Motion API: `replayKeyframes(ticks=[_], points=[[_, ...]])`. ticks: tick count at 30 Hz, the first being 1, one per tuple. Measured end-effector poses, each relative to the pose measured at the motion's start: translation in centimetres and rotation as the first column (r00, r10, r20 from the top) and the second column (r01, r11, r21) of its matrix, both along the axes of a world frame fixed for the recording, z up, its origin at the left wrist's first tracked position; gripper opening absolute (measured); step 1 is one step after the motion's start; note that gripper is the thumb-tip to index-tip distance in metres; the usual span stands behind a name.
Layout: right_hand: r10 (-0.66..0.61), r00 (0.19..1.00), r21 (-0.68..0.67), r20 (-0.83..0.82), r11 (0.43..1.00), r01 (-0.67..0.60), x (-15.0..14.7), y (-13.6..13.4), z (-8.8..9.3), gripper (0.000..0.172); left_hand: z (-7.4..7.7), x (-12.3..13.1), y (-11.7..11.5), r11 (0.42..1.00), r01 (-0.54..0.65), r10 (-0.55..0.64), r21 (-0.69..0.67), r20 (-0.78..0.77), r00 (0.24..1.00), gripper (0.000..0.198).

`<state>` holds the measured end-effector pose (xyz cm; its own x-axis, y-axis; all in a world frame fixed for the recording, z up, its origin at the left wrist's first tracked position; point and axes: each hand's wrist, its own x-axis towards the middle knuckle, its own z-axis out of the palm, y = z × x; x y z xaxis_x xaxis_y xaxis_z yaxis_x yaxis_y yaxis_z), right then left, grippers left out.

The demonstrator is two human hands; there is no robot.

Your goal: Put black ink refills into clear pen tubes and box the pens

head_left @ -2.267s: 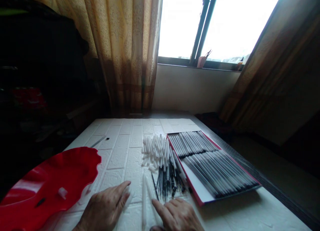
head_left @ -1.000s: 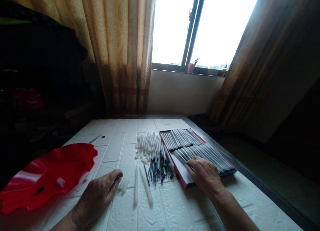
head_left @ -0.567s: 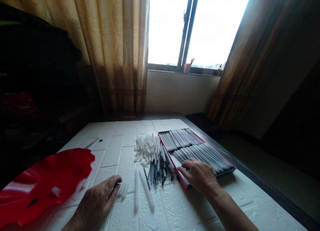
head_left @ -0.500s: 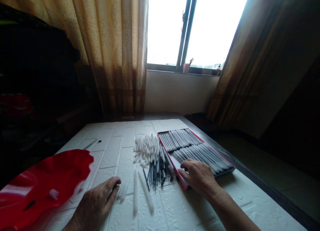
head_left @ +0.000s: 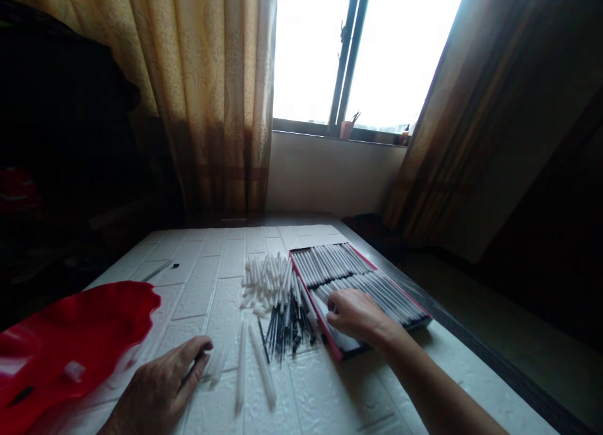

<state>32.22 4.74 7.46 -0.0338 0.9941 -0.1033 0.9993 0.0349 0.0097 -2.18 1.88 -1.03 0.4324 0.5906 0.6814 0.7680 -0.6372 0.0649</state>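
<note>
My right hand (head_left: 355,312) is over the near part of a shallow box (head_left: 332,344) with a red rim. Its fingers curl in at the left end of the lower row of pens (head_left: 377,290); anything in them is hidden. My left hand (head_left: 162,378) rests on the table, thumb a little apart from the fingers, with nothing visible in it. Beside its fingertips lie small clear plastic tubes (head_left: 215,365). Between the hands are two long whitish tubes (head_left: 262,366), a bundle of thin dark rods (head_left: 281,334) and a heap of short white tubes (head_left: 266,278).
A red wavy-edged dish (head_left: 108,316) stands at the left, holding a small clear piece and a dark piece. Behind it lie a thin grey pen-like stick (head_left: 157,270) and a small black piece (head_left: 176,265). The white brick-patterned table cover (head_left: 188,253) reaches toward the window wall.
My right hand has moved from the box's left rim in over its inside, and its fingers have curled closed. My left hand stays by the clear tubes. The view has shifted slightly.
</note>
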Motion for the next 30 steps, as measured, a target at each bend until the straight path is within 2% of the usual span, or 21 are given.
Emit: replayKeyframes(ticks=[8,15,17,20,23,28,30], points=[[-0.005,1.000,-0.027,-0.001,1.000,0.005,-0.5,-0.6,-0.5,0.026,0.0,-0.1,-0.4,0.997,-0.036,0.036,-0.070,0.004,0.999,0.026],[-0.041,0.999,-0.029,0.020,0.999,0.042,-1.2,-0.9,-0.7,0.024,0.2,0.4,-0.5,0.999,-0.014,0.011,-0.033,-0.097,0.995,0.026],[-0.045,0.999,-0.034,0.018,0.998,0.045,-1.3,-1.0,-0.8,0.022,0.2,0.5,-0.5,0.997,-0.012,0.003,-0.075,-0.117,0.993,0.025],[-0.042,0.999,-0.032,0.020,0.999,0.043,-1.4,-1.1,-0.7,0.018,0.6,0.8,-0.7,0.975,-0.045,0.007,-0.217,-0.170,0.985,0.030],[-0.055,0.998,-0.003,0.032,0.998,0.056,-1.1,-1.3,-0.2,0.018,1.3,1.3,-1.0,0.942,-0.079,0.003,-0.327,-0.226,0.974,0.033],[-0.120,0.992,0.090,0.048,0.989,0.115,0.4,-2.1,1.6,0.023,2.7,2.4,-1.1,0.919,-0.095,-0.016,-0.384,-0.277,0.961,0.025],[-0.115,0.993,0.150,0.004,0.982,0.113,0.5,-2.5,2.2,0.024,3.1,3.1,-1.0,0.912,-0.097,-0.021,-0.399,-0.282,0.959,0.021]])
